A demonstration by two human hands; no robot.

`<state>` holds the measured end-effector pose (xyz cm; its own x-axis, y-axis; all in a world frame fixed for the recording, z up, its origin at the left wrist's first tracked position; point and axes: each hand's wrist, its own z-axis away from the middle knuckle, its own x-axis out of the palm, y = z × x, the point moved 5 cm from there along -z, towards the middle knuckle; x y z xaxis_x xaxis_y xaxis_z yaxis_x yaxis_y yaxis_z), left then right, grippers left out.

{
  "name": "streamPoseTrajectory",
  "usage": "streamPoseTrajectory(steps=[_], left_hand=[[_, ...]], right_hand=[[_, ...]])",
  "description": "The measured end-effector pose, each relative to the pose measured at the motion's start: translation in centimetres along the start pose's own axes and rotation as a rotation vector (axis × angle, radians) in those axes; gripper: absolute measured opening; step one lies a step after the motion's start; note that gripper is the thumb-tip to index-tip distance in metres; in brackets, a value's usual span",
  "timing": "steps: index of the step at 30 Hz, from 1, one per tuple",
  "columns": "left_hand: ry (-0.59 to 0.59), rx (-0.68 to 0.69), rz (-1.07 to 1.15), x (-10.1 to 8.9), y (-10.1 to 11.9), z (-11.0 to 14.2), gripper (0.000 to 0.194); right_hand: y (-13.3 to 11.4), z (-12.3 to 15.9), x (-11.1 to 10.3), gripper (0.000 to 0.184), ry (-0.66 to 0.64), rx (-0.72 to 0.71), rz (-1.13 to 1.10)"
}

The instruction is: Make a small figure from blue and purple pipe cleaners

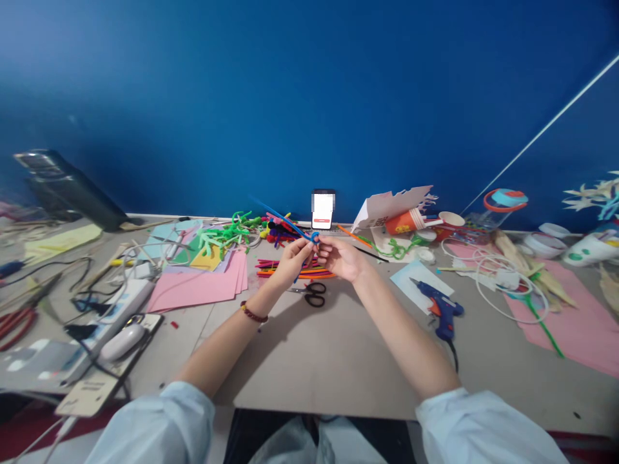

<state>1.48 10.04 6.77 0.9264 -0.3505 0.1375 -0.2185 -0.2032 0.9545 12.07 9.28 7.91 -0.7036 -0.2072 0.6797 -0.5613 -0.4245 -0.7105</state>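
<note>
Both hands meet over the middle of the table, pinching a blue pipe cleaner (286, 221). One long end of it sticks out up and to the left, and a small loop or coil sits between the fingertips. My left hand (296, 256) is closed on it from the left. From the right, my right hand (342, 259) pinches the looped part. Below the hands lies a bundle of pink, purple and orange pipe cleaners (309, 274), partly hidden. Black-handled scissors (315, 295) rest just nearer to me.
A phone (322, 209) stands against the blue wall. Pink paper (193, 287) and green pipe cleaners (225, 235) lie left, beside a power strip (116, 316). Right are a blue glue gun (442, 306), paper cups (403, 222) and a coiled white cable (512, 287).
</note>
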Motion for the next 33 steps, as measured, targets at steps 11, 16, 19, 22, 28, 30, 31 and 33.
streamPoseTrajectory(steps=[11, 16, 19, 22, 28, 30, 31, 33], left_hand=[[-0.067, 0.073, -0.117, -0.3, 0.3, -0.2, 0.037], [-0.075, 0.092, -0.187, -0.4, 0.3, -0.2, 0.035], [-0.047, 0.158, -0.313, -0.8, 1.2, -0.2, 0.031], [-0.015, 0.304, -0.506, -1.1, 2.6, -0.2, 0.024], [-0.077, 0.437, -0.718, -1.4, 3.6, -0.2, 0.016], [-0.074, 0.463, -0.753, -1.5, 3.7, -0.2, 0.016], [-0.072, 0.476, -0.759, -1.5, 3.8, -0.2, 0.017], [-0.065, 0.486, -0.748, -1.5, 3.8, -0.2, 0.017]], right_hand=[[0.1, -0.2, -0.2, 0.021, 0.091, -0.025, -0.024], [0.0, 0.0, 0.1, 0.026, 0.101, -0.030, -0.008], [-0.1, 0.3, 0.1, 0.031, 0.096, -0.025, 0.015], [-0.1, 0.5, -0.1, 0.037, 0.101, -0.009, 0.057], [-0.3, 0.8, -0.2, 0.033, 0.070, 0.024, 0.126], [-0.4, 0.8, -0.1, 0.032, 0.081, -0.003, 0.152], [-0.5, 0.8, 0.0, 0.032, 0.086, -0.024, 0.165], [-0.6, 0.8, 0.2, 0.032, 0.094, -0.060, 0.188]])
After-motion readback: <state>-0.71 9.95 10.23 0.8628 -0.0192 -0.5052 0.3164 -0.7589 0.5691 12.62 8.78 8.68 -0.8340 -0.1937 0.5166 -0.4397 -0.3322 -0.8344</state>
